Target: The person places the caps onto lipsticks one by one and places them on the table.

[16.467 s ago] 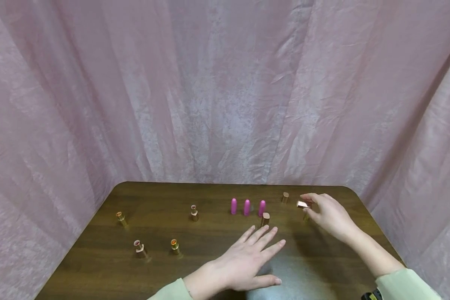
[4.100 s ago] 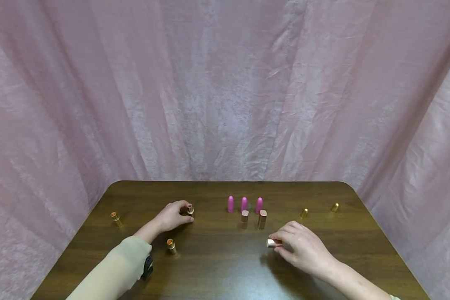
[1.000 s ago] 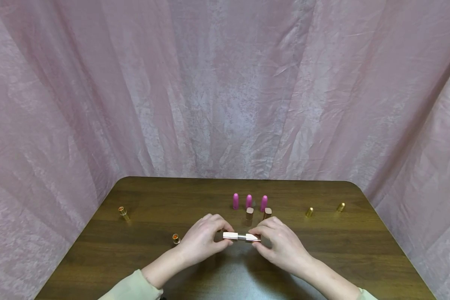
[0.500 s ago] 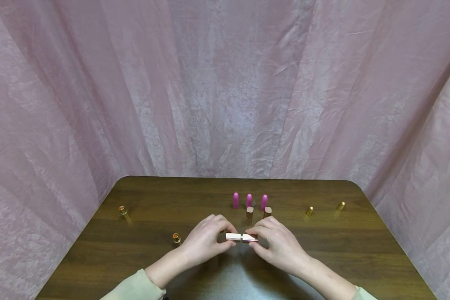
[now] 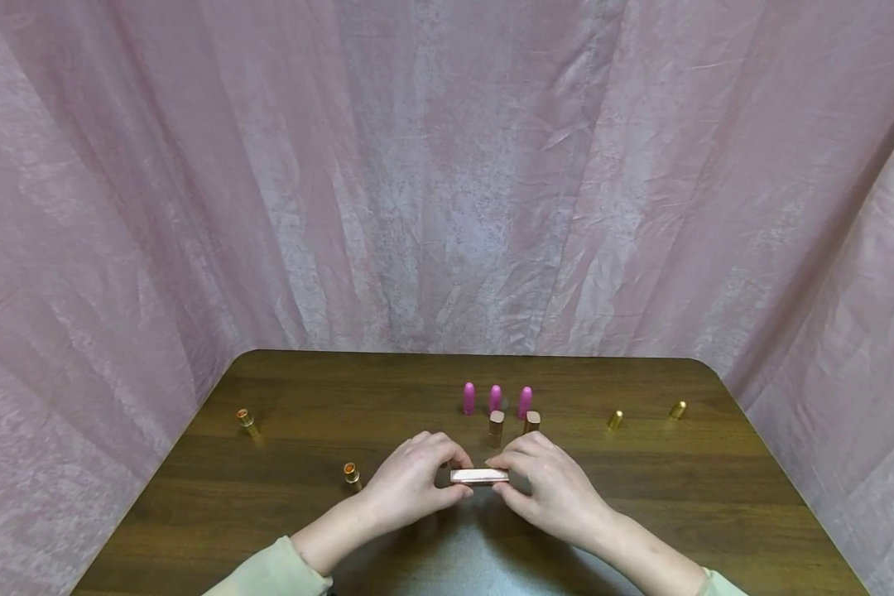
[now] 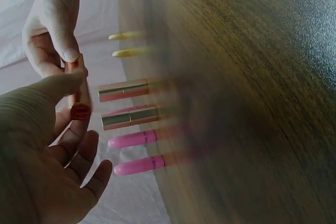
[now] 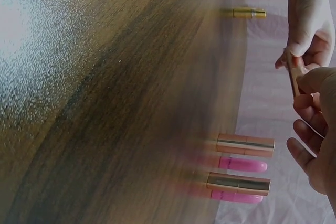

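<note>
A rose-gold lipstick tube [image 5: 479, 476] lies level between both hands, a little above the table's middle. My left hand [image 5: 415, 476] pinches its left end between thumb and fingers. The right hand [image 5: 551, 480] grips the other end the same way. Base and cap meet with no gap showing in the head view. From the left wrist view, one end of the lipstick tube [image 6: 80, 110] faces the camera, dark red. Just beyond the hands stand two closed rose-gold lipsticks, one [image 5: 496, 428] fully seen and one [image 5: 532, 421] partly covered by the right hand.
Three pink bullet-shaped tubes [image 5: 468, 398] stand in a row behind the rose-gold ones. On the left are two uncapped gold lipstick bases, one far [image 5: 247, 420] and one near [image 5: 353, 475] by the left wrist. Two small gold caps [image 5: 615, 420] stand right. Pink curtains surround the table.
The left hand took the rose-gold base from the left side and the right hand brought its cap. The two parts have been pushed together, closing the gap between them. Another closed lipstick was set down earlier.
</note>
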A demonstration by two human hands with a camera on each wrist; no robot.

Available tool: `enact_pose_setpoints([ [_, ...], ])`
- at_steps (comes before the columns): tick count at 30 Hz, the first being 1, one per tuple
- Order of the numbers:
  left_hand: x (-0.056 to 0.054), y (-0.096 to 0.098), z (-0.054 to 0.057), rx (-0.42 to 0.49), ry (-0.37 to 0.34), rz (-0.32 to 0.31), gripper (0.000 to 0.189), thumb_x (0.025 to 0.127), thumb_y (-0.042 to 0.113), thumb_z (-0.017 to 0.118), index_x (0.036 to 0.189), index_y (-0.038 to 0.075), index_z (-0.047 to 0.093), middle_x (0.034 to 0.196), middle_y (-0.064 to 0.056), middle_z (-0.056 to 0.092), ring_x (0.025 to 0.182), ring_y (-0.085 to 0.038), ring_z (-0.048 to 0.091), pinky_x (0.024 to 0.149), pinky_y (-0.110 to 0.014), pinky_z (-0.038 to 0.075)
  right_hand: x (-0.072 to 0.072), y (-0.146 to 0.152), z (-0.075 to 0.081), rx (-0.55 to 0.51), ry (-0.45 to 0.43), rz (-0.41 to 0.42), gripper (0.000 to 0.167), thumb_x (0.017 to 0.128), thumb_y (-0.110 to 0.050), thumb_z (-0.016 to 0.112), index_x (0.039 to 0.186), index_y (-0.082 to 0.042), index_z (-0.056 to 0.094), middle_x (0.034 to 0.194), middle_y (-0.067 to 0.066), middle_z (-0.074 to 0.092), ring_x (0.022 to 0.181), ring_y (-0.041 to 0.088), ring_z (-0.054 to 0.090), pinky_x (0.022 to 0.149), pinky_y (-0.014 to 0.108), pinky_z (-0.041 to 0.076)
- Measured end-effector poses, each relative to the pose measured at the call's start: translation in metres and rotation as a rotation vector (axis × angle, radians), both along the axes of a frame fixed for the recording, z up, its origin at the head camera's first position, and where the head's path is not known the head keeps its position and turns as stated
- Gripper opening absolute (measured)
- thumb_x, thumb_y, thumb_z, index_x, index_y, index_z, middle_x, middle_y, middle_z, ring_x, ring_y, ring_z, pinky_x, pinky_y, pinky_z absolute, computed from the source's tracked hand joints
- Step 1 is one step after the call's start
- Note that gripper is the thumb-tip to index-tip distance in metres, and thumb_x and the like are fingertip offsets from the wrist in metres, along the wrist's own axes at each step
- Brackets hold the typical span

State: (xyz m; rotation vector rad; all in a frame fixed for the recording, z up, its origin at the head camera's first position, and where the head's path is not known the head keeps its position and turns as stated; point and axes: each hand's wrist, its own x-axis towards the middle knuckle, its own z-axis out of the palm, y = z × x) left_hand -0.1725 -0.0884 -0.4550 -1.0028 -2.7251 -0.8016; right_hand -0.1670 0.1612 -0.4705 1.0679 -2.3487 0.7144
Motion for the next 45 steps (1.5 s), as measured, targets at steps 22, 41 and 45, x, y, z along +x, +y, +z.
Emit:
enact_pose_setpoints([
  [22,-0.016,0.010,-0.037,0.187,-0.179,0.171,0.017,0.093,0.028,0.077,0.109,0.025,0.074,0.097,0.017,0.068,0.090,-0.008,0.057,0.078,-0.030,0.048,0.008,0.045,0.005,0.156,-0.001,-0.111,0.052,0.084,-0.037,0.083,0.130,-0.018,0.068,0.125,-0.006,0.066,0.121,0.019,0.058,0.101,0.048,0.046],
  [41,-0.059,0.024,-0.059,0.273,-0.136,0.380,0.015,0.096,0.024,0.074,0.109,0.016,0.073,0.098,0.009,0.073,0.093,-0.017,0.061,0.082,-0.037,0.049,0.022,0.081,-0.018,0.336,0.059,-0.120,0.082,0.084,-0.053,0.079,0.151,-0.016,0.052,0.155,0.006,0.048,0.143,0.035,0.042,0.123,0.035,-0.002],
  [45,-0.062,0.026,-0.060,0.287,-0.134,0.376,0.017,0.096,0.022,0.074,0.110,0.013,0.074,0.099,0.005,0.074,0.094,-0.019,0.062,0.083,-0.039,0.049,0.024,0.083,-0.022,0.343,0.051,-0.123,0.082,0.084,-0.055,0.078,0.152,-0.017,0.051,0.155,0.006,0.047,0.144,0.035,0.041,0.123,0.036,-0.003],
])
